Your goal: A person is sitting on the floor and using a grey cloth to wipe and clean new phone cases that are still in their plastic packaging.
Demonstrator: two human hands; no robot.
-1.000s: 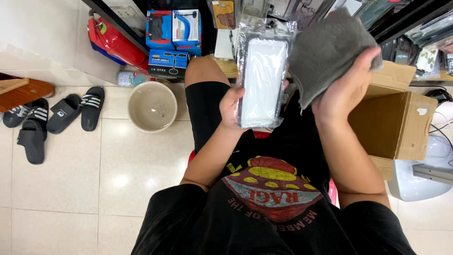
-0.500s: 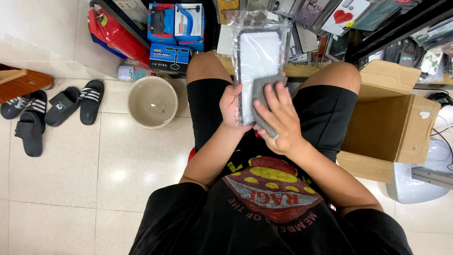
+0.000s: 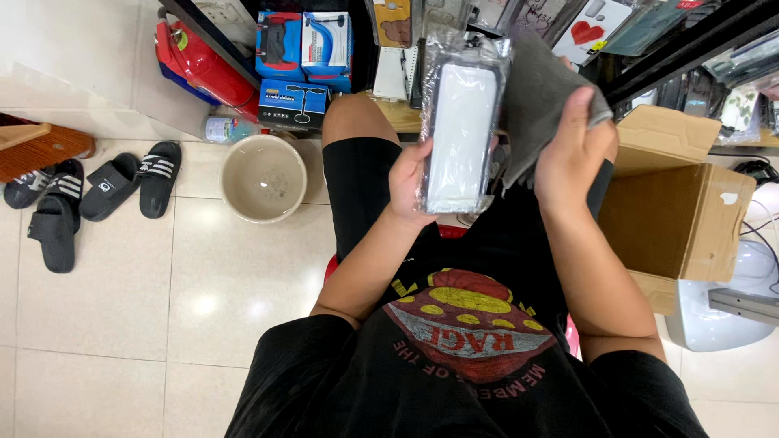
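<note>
My left hand [image 3: 408, 185] grips a phone case sealed in a clear plastic bag [image 3: 461, 122], held upright above my knees. The case looks white with a dark rim. My right hand [image 3: 573, 154] holds a grey cloth [image 3: 537, 91] bunched against the right side of the bag. I am seated in black shorts and a black printed shirt.
An open cardboard box [image 3: 677, 203] stands at my right. A beige bowl [image 3: 264, 178] sits on the tiled floor to my left, with black sandals [image 3: 105, 191] farther left. Blue product boxes [image 3: 296, 61], a red canister [image 3: 199, 61] and racks of packaged cases are ahead.
My right hand swept the cloth down over the front of the bagged case, then moved back up to its right side. The case stayed upright in my left hand.
</note>
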